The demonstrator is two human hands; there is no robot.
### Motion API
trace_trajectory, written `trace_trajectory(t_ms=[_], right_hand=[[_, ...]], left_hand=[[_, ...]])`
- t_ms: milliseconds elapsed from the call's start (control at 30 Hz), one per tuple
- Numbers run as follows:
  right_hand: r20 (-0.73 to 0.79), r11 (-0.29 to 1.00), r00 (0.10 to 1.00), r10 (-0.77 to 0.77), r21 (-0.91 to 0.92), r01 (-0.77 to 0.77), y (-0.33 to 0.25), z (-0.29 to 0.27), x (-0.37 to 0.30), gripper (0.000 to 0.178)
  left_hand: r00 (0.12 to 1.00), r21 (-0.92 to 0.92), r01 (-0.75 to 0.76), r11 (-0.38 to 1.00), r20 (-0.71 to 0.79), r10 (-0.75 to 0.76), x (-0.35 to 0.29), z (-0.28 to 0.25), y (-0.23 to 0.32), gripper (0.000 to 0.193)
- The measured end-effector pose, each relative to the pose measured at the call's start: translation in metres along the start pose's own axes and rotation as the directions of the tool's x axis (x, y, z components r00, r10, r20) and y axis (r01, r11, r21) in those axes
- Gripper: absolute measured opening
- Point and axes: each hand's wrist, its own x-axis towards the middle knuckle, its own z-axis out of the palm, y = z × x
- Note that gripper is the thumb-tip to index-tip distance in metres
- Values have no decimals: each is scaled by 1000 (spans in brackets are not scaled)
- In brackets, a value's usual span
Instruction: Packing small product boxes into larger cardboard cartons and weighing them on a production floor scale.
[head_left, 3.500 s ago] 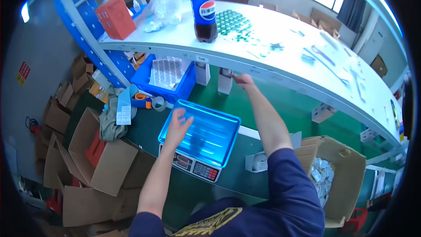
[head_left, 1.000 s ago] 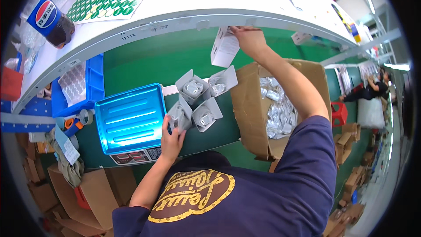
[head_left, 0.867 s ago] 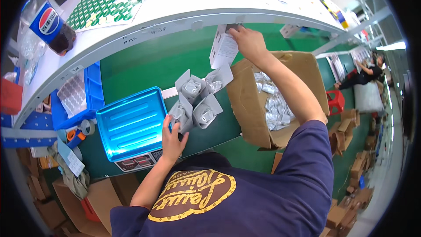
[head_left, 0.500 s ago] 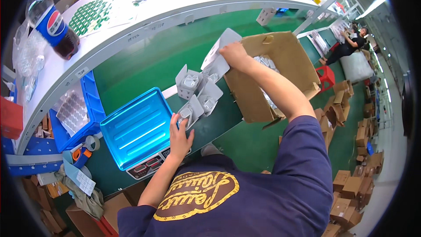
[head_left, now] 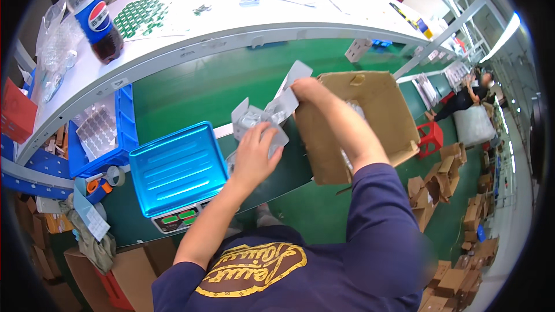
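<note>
Several small white open-topped boxes stand in a cluster, with clear-wrapped items inside. My left hand bends over the near part of the cluster, thumb and fingers around a small white box. Another open white box stands just beyond its fingertips. My right hand is closed at the side of a white box with a tall raised flap; its fingertips are mostly hidden. Right beside that hand is a large open cardboard carton with clear-wrapped items in it, partly covered by my right forearm.
A scale with a blue tray sits left of the boxes. Further left are a blue bin and tape rolls. A raised white shelf with a cola bottle spans the back. A person sits at the far right.
My left hand has moved from the nearest white box to one farther up and right. My right hand stays at the flapped box. The scale's display now glows green; the view has shifted.
</note>
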Motion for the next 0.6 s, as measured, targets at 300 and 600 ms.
trace_trajectory(t_ms=[300, 600], right_hand=[[386, 930, 869, -311, -64, 361, -11, -21, 45, 31], [105, 916, 921, -374, 196, 350, 35, -36, -1, 39]], left_hand=[[999, -12, -40, 999, -24, 40, 2, 14, 32, 29], [701, 146, 710, 689, -47, -712, -249, -8, 29, 28]])
